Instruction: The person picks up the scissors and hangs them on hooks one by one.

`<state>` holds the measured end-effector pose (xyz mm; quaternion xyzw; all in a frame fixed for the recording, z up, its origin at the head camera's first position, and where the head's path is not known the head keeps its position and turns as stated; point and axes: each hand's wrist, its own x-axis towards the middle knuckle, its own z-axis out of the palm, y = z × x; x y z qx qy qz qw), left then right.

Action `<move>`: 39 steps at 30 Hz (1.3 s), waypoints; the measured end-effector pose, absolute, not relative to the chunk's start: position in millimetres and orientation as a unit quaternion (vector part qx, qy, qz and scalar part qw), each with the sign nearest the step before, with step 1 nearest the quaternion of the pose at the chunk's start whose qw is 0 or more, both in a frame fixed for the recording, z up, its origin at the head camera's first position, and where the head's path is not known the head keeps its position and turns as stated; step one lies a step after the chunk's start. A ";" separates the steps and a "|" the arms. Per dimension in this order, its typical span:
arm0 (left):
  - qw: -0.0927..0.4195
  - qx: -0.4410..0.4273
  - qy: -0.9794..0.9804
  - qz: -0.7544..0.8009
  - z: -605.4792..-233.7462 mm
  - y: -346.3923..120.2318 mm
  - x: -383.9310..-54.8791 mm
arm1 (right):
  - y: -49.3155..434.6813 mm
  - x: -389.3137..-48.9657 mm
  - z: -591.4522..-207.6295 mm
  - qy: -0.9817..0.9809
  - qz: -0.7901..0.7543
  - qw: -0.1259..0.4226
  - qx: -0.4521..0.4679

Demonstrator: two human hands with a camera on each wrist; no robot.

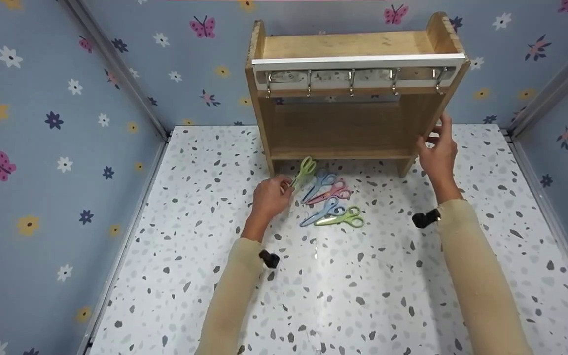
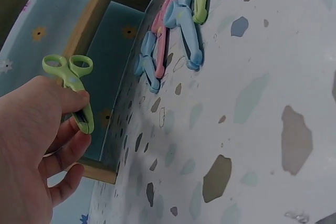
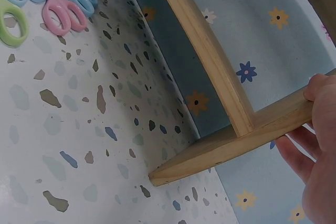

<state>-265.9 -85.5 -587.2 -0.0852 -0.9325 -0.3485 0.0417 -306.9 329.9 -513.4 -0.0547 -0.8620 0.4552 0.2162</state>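
Between thumb and fingers, my left hand (image 1: 270, 196) pinches green scissors (image 2: 76, 80) by the blade end, handle loops upward, in front of the rack's left leg. My right hand (image 1: 439, 152) grips the right side panel of a wooden rack (image 1: 343, 153); its thumb and fingers lie on either side of the board in the right wrist view. On the tabletop beside my left hand lie blue scissors (image 1: 319, 185), pink scissors (image 1: 331, 192), a second blue pair (image 1: 322, 213) and another green pair (image 1: 340, 218).
A white rail with several metal hooks (image 1: 351, 81) runs across the rack's upper front. The speckled white table (image 1: 343, 296) meets blue patterned panels (image 1: 67, 172) at the left, back and right. Black wrist mounts (image 1: 269, 259) stick out from both sleeves.
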 end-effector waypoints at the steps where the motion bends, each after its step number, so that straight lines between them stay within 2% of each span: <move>1: 0.045 -0.087 -0.932 -0.348 -585.8 -85.6 -266.0 | 329.9 -306.7 -513.8 -0.861 0.456 0.219 -0.051; 6: 0.056 -0.095 -0.932 -0.345 -577.8 -85.7 -265.6 | 330.7 -306.9 -515.8 -0.860 0.454 0.230 -0.040; 20: 0.076 -0.107 -0.925 -0.358 -557.3 -85.6 -265.1 | 330.6 -308.1 -515.0 -0.860 0.459 0.217 -0.055; 28: 0.104 -0.124 -0.924 -0.345 -549.5 -86.7 -266.1 | 329.3 -307.8 -513.6 -0.863 0.454 0.210 -0.067; 39: 0.100 -0.113 -0.932 -0.331 -535.0 -87.5 -266.3 | 328.4 -307.8 -511.1 -0.862 0.458 0.203 -0.076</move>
